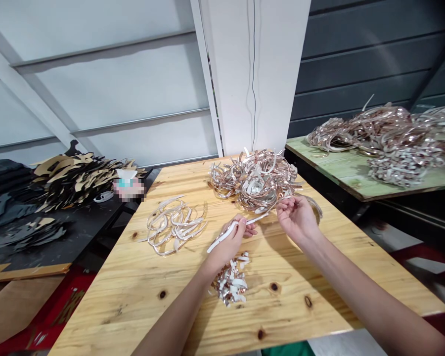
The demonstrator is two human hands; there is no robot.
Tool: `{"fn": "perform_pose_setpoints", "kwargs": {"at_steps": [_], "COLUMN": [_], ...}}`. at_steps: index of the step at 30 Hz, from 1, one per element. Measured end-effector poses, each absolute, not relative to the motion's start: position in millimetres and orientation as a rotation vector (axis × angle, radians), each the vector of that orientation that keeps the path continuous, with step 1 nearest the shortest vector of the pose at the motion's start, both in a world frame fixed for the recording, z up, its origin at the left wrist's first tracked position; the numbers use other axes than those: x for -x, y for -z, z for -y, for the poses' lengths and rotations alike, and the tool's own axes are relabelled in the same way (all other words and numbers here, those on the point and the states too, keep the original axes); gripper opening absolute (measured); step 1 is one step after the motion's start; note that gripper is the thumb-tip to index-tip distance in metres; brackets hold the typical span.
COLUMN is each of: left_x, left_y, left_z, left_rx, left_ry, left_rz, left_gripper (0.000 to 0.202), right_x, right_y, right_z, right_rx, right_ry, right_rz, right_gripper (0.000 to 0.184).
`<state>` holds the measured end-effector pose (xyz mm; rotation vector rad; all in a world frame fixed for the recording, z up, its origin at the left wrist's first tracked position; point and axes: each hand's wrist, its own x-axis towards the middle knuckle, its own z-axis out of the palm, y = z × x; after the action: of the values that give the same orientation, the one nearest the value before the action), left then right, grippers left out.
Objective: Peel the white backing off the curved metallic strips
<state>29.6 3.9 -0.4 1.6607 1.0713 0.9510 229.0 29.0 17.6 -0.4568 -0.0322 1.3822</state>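
Observation:
My left hand (233, 238) is closed on a narrow white strip (226, 234), pinned under the thumb. One end of the strip lies back over the hand, and the other reaches toward my right hand (295, 217). That hand has its fingers curled together beside a tangled heap of shiny rose-gold and white strips (261, 180); what sits in its fingertips is too small to make out. Below my left hand lies a small pile of short cut pieces (232, 283), partly covered by the wrist. To the left, several loose strips (176, 222) are spread in loops.
Everything rests on a knotty wooden table (133, 296). At right, a green-topped table (337, 173) carries more bundled strips (385, 128). A black table (92, 225) at left holds stacked dark and tan cut pieces (74, 178). A white column (259, 74) stands behind.

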Motion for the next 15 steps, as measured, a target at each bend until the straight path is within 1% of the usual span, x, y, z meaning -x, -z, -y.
{"fn": "perform_pose_setpoints", "kwargs": {"at_steps": [5,11,15], "left_x": [-29.6,-26.2,-23.2], "left_y": [1.4,3.3,5.1], "left_z": [-5.9,-7.5,-9.5], "left_rx": [-1.684,-1.747,-1.789], "left_ry": [-0.972,-0.957,-0.965], "left_rz": [-1.060,-1.093,-1.108], "left_gripper": [0.040,0.040,0.039], "right_x": [-234.1,-235.5,-232.3], "right_y": [-10.4,-10.8,-11.9], "right_z": [-32.9,-33.8,-32.8], "right_rx": [0.506,0.499,0.526], "right_ry": [-1.227,-1.162,-1.054], "right_rz": [0.214,0.171,0.287], "right_gripper": [0.030,0.020,0.020]}}
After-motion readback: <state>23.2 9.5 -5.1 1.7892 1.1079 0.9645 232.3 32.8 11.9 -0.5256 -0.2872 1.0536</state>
